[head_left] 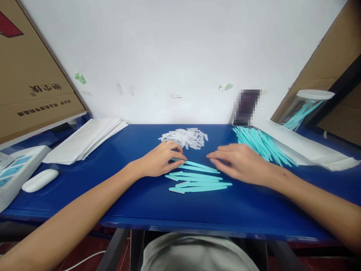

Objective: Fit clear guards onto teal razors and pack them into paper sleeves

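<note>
Turquoise eyebrow razors lie in a loose column across the blue table, their wider heads to the left. At the top of this column my left hand is closed, thumb and forefinger pinching the head end of one razor. My right hand hovers just right of there, thumb and fingertips slightly apart with nothing visible between them. Beyond my left hand is a pile of small translucent white plastic covers. A larger heap of turquoise razors lies behind my right hand.
White paper packets and a white mouse lie left, near a white device with blue keys. At right are a white sleeve and a clear jar of razors. A blurred phone-like object leans against the wall. Cardboard stands left.
</note>
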`<state>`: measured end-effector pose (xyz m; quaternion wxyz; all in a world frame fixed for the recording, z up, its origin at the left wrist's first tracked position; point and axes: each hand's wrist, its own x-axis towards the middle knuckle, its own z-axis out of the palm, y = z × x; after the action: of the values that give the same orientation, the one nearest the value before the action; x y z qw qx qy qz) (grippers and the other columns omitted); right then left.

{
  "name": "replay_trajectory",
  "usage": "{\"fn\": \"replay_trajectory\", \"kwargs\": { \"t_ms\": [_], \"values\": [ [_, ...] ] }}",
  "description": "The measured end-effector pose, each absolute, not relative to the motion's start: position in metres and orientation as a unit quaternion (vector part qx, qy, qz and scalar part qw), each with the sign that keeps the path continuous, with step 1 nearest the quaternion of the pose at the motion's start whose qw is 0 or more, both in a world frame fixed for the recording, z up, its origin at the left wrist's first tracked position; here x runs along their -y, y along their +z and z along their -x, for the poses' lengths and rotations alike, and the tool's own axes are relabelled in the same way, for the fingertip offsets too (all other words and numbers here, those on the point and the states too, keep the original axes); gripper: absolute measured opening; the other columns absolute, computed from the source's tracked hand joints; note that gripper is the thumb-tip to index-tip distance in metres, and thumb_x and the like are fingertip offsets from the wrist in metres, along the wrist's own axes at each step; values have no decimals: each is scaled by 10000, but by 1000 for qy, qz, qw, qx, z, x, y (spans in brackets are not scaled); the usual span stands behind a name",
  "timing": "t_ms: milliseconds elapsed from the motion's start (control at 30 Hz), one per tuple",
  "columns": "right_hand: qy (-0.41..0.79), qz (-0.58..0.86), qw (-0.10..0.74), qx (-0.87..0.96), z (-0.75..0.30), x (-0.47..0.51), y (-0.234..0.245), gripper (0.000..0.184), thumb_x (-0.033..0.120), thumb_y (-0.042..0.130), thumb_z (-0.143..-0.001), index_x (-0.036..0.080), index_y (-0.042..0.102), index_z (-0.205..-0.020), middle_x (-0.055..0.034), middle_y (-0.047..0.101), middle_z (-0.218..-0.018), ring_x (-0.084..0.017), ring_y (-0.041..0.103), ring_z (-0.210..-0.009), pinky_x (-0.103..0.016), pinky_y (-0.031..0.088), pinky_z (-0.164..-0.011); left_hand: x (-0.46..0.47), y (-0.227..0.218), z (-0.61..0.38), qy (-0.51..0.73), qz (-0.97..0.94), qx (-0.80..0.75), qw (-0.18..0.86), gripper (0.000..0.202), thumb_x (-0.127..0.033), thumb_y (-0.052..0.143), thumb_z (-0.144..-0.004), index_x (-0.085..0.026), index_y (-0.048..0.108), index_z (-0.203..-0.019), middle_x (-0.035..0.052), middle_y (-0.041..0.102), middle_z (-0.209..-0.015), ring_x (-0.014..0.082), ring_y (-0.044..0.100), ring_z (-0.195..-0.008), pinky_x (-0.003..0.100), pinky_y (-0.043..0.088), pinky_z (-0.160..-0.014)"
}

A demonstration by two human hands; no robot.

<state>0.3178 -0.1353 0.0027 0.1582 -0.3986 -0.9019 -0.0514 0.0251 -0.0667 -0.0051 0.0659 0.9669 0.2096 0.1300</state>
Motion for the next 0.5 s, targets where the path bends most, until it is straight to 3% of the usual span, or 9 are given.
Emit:
{"fn": "replay_trajectory", "kwargs": {
  "t_ms": [167,267,367,500],
  "values": [
    [-148,518,120,834,-347,115,15,380,410,452,-1002,203,767,-958,-47,725,-701,-217,645,-667,-414,376,-852,73,-1,-28,124,-969,-200,71,388,-437,460,-1055,-212,711,-1247,116,635,-1213,267,571,-1127,418,421,-984],
    [-143,624,91,763,-368,105,26,422,456,436,-990,181,755,-970,-62,678,-599,-244,634,-642,-391,412,-790,76,0,-28,111,-971,-200,68,408,-462,449,-1055,-215,716,-1240,118,632,-1226,275,566,-1128,427,414,-983],
    [-131,726,49,673,-386,99,36,453,494,419,-974,171,733,-1021,-147,743,-819,-312,675,-820,-371,413,-689,76,0,-27,103,-973,-197,68,408,-467,450,-1053,-236,709,-1268,118,622,-1256,282,560,-1142,432,411,-990],
    [-109,799,-19,591,-401,97,42,513,564,350,-976,202,706,-1050,-182,730,-1050,-370,670,-986,-398,429,-704,76,0,-26,98,-975,-188,68,390,-461,470,-1045,-252,723,-1257,117,611,-1261,280,558,-1145,431,408,-1001]
  ]
}}
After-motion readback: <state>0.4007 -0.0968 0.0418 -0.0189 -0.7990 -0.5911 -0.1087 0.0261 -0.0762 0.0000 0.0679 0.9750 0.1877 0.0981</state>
